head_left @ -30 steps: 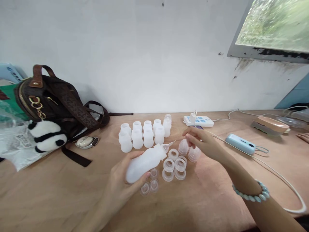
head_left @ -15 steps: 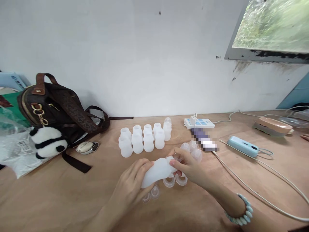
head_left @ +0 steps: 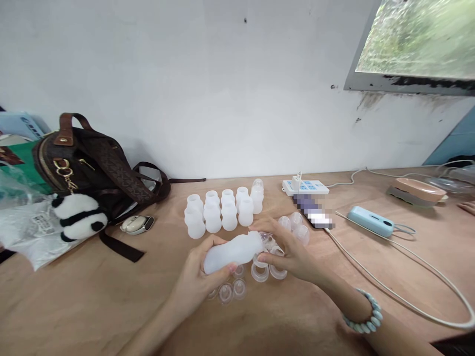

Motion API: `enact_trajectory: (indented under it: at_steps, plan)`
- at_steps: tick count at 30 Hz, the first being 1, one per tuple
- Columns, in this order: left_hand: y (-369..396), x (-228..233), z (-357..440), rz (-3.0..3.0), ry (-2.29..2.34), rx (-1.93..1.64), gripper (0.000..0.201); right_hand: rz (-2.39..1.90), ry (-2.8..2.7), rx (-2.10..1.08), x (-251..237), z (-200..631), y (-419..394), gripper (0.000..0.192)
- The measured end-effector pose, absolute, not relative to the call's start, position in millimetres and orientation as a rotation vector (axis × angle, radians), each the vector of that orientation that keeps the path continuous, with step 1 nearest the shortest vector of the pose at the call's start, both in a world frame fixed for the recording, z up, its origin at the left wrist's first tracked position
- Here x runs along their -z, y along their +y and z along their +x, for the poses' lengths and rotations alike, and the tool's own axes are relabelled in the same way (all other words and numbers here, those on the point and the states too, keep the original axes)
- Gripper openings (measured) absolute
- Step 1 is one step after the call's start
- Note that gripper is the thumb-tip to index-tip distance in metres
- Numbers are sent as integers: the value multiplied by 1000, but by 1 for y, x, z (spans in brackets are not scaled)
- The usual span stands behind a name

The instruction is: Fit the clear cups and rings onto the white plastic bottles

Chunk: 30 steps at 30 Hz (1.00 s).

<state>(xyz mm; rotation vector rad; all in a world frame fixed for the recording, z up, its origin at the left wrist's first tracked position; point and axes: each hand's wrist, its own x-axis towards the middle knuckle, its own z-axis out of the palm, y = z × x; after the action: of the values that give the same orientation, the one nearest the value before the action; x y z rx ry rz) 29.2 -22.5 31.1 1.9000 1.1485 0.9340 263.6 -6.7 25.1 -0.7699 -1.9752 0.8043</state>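
A frosted white baby bottle [head_left: 232, 253] lies tilted in my left hand [head_left: 198, 269], its mouth end pointing right. My left thumb presses along the near side and the fingers go behind it. A clear teat [head_left: 265, 238] shows at the bottle's mouth. My right hand [head_left: 291, 252] curves around that end, with fingers behind the neck and the thumb on the near side; its exact contact is partly hidden. Just below lie several translucent collar rings [head_left: 259, 273]. Several clear teats [head_left: 225, 292] rest nearer me, under the bottle. Clear domed caps [head_left: 301, 234] sit beyond my right hand.
Several open white bottles [head_left: 213, 218] stand in rows behind my hands, beside one capped bottle [head_left: 257, 197]. A phone [head_left: 313, 210], power strip [head_left: 306, 187], blue device [head_left: 371, 221] and white cable [head_left: 393, 289] occupy the right. At left are a backpack [head_left: 107, 168] and panda plush [head_left: 79, 217].
The bottle has moved slightly left and turned, and its teat end now shows. My left thumb has come onto its near side. My right fingers have spread wider around the neck.
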Motion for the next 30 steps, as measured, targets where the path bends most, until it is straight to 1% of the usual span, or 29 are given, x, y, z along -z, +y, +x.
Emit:
enact_trajectory:
  at_steps: [2,3,6,8,9,10,12,13,14,17,19,20,23,24,27,30]
  plan:
    - [-22,-31,29,1977,1184,-952,30,-806,-1937,-841,-25,263,-7,54]
    - [-22,-29,28,2050,1202,-968,29,-852,-1908,-894,-25,262,-7,53]
    - [-22,-23,26,2344,1183,-1072,28,-1019,-1811,-1145,-25,260,-8,43]
    - [-22,-21,24,2503,1123,-1148,30,-1026,-1802,-1241,-27,261,-8,35]
    - [-22,-20,23,2546,1108,-1170,31,-990,-1822,-1231,-28,263,-7,34]
    - [-21,-20,22,2567,1109,-1181,30,-937,-1852,-1196,-29,265,-7,38]
    - [-20,-21,20,2597,1112,-1209,30,-862,-1894,-1111,-31,268,-7,55]
    - [-19,-21,20,2626,1101,-1226,30,-869,-1896,-1082,-31,269,-7,59]
    - [-18,-21,19,2673,1075,-1240,31,-901,-1887,-1070,-31,269,-8,58]
    - [-17,-18,17,2872,996,-1244,35,-1032,-1855,-1138,-31,268,-10,38]
    - [-16,-17,16,2972,998,-1218,33,-1027,-1857,-1187,-32,267,-10,31]
    - [-16,-16,16,2997,1007,-1214,32,-996,-1867,-1183,-32,268,-10,31]
    - [-16,-16,15,3012,1020,-1222,32,-914,-1901,-1106,-31,270,-9,52]
    - [-16,-17,15,3022,1016,-1215,32,-932,-1902,-1093,-30,270,-9,52]
    - [-16,-17,15,3065,984,-1190,32,-1065,-1875,-1081,-27,269,-11,33]
    - [-15,-19,15,2976,963,-1207,34,-1040,-1904,-961,-27,267,-13,25]
